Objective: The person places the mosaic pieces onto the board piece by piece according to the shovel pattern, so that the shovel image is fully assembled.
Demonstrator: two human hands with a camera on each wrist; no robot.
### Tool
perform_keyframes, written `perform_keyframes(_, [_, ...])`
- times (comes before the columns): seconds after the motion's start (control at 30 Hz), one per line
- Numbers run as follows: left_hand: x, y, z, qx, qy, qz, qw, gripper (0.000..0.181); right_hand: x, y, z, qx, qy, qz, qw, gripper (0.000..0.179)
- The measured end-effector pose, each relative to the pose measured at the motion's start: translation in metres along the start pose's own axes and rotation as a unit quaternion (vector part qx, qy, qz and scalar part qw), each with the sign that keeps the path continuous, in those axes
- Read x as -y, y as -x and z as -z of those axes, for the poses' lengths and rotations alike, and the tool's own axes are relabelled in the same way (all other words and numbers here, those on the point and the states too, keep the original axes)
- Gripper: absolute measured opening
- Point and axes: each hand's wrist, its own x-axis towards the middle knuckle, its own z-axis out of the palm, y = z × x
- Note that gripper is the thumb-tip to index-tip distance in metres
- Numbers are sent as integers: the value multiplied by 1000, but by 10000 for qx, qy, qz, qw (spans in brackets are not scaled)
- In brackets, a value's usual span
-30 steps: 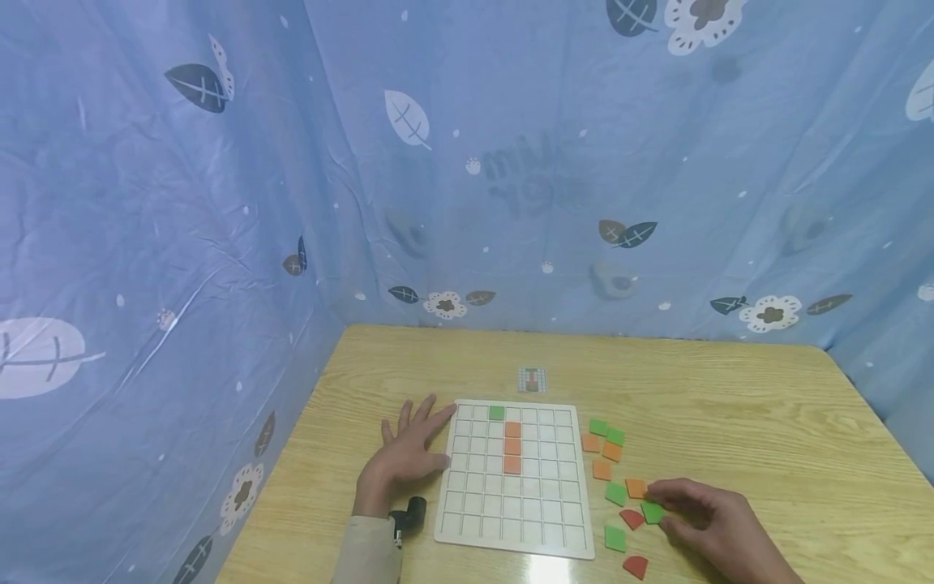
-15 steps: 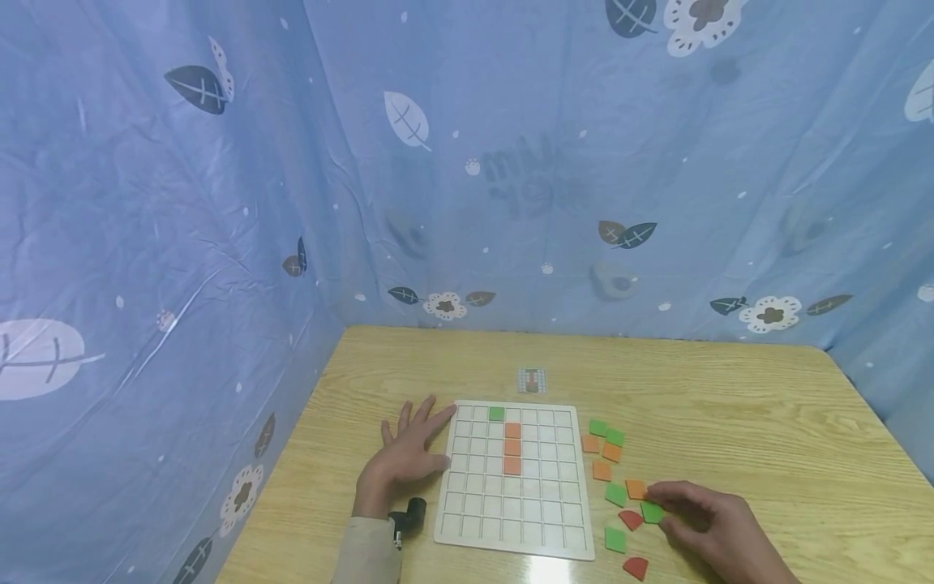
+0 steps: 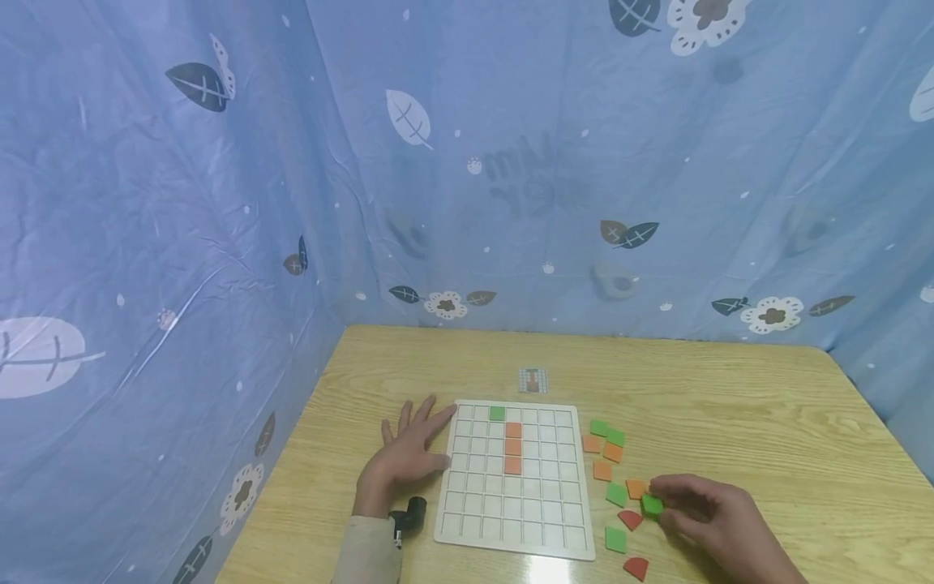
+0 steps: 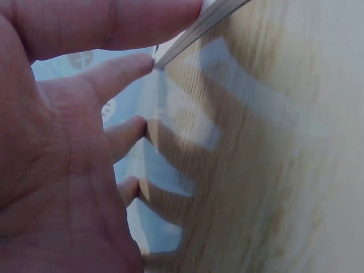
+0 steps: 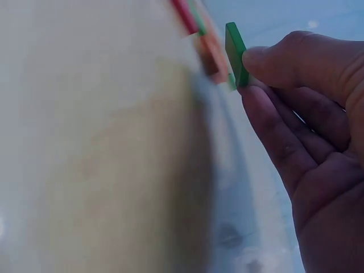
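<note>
A white grid board (image 3: 481,507) lies on the table, with one green square tile (image 3: 497,414) in its top row and three orange square tiles (image 3: 513,448) in a column just below and to the right. My left hand (image 3: 409,456) spreads its fingers beside the board; thumb and index fingertip touch its left edge. To the right of the board, my right hand (image 3: 718,519) pinches a green square tile (image 5: 235,54) between thumb and index finger. In the right wrist view that tile is raised off the table.
Loose green, orange and red tiles lie right of the board, among them an orange square (image 3: 636,489) and a red quarter-circle (image 3: 636,567). A small printed pattern card (image 3: 533,380) lies behind the board. A blue patterned curtain (image 3: 511,203) closes off the table's far side.
My right hand has lifted the green tile slightly from the table, where it lay a second ago between the fingertips. The left hand and board have stayed put.
</note>
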Motion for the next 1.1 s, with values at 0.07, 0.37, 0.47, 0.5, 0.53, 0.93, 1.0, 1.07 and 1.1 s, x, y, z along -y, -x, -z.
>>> perform_keyframes(0.07, [0,0,0,5,0,-5,10000,96,3,-2,2,-245,-28,250,9994,32])
perform_keyframes(0.37, [1,-1,-1,-4,-37,-27,10000,96,23,-18,15,-979,219,1343,9859,38])
perform_keyframes(0.47, [1,-1,-1,-10,11,-32,10000,96,32,-26,16,-1036,243,1527,9825,39])
perform_keyframes(0.5, [1,-1,-1,-8,13,-31,10000,97,35,-28,16,-1045,214,1571,9818,39])
perform_keyframes(0.53, [1,-1,-1,-11,20,-34,10000,97,38,-31,16,-1055,187,1622,9809,39])
perform_keyframes(0.93, [2,-2,-1,9,-26,-18,10000,95,71,-64,14,-1133,50,1977,9737,35])
perform_keyframes(1.0, [2,-2,-1,-6,-30,-23,10000,95,75,-70,13,-1121,9,2009,9732,35])
perform_keyframes(1.07, [2,-2,-1,-4,-54,-10,10000,95,79,-76,12,-1091,-45,2031,9730,34])
perform_keyframes(1.1, [2,-2,-1,-11,-56,-7,10000,95,81,-79,11,-1064,-83,2053,9729,34])
